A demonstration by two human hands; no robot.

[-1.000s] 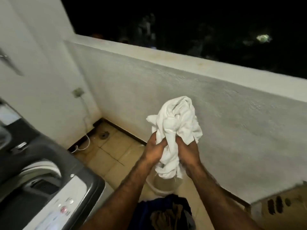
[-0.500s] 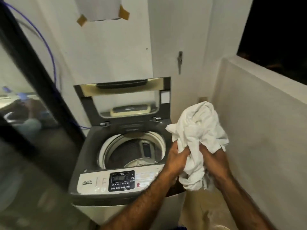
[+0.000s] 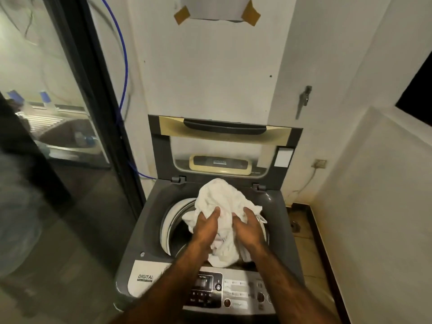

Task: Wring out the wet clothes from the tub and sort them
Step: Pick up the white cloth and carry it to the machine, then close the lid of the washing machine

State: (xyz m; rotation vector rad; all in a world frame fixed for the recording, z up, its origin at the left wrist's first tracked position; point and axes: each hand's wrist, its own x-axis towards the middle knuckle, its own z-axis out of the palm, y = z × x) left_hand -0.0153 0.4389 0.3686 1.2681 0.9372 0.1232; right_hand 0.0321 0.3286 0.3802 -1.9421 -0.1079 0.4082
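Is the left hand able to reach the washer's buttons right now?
Probably not yet: the left hand is pressing the white cloth over the drum. The buttons sit near, partly under that forearm, once it lets go.

- Two bare forearms are seen, with no sleeves reaching into view.
- Dark hair is visible along both forearms.
- No rings, watch or gloves are worn on the left hand [image 3: 207,226] or the right hand [image 3: 249,226].

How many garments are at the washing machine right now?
1: a white cloth bunched over the open drum, held by the left hand and right hand. More may lie hidden in the drum beneath it.
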